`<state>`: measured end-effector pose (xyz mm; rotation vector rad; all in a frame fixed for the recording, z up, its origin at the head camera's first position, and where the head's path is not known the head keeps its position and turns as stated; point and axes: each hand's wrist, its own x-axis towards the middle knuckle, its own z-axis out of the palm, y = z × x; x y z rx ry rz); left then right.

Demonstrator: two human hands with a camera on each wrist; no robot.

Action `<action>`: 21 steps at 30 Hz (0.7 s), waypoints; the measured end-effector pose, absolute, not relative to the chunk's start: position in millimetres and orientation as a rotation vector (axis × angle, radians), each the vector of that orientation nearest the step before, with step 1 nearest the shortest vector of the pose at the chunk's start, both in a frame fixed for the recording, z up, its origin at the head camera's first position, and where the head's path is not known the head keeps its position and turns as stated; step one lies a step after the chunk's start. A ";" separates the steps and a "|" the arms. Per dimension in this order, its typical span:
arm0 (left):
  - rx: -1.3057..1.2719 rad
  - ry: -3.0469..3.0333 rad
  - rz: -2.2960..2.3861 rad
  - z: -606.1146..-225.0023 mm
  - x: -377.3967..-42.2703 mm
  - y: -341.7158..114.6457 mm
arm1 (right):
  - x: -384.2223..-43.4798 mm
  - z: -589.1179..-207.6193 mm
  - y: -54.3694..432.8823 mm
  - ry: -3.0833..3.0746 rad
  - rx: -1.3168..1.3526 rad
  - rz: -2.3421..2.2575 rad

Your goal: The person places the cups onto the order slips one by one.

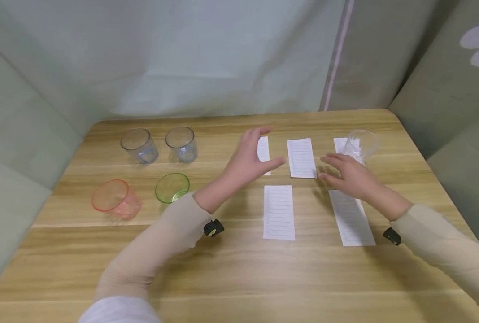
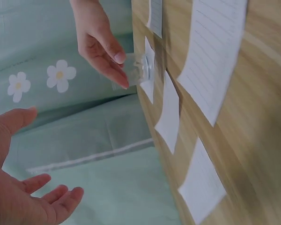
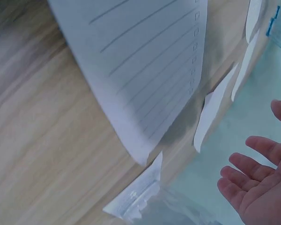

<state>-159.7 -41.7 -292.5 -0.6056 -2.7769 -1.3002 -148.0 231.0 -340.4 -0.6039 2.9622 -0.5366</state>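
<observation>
My left hand [image 1: 249, 154] is above the table with thumb and fingers spread apart and nothing between them, partly covering a lined paper slip [image 1: 265, 154]. My right hand [image 1: 350, 175] hovers over the right side, fingers loosely extended and empty. Just behind it, a clear glass [image 1: 366, 142] stands on the back right paper slip [image 1: 340, 144]; the right wrist view shows this glass [image 3: 173, 208] apart from the fingers. Between the hands lies another lined slip [image 1: 302, 158]. Two more slips, one left [image 1: 279, 213] and one right [image 1: 352, 220], lie nearer the front.
On the left of the wooden table [image 1: 223, 278] stand two bluish glasses [image 1: 139, 146] [image 1: 182, 144] at the back. A red-rimmed glass [image 1: 116, 199] and a green glass [image 1: 172, 188] are in front of them, the green one beside my left sleeve. Curtains [image 1: 239, 54] surround the table.
</observation>
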 end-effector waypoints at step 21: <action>-0.388 -2.682 -1.302 -310.9 -130.8 -104.5 | -143.9 -361.4 227.7 2.958 -0.598 -0.571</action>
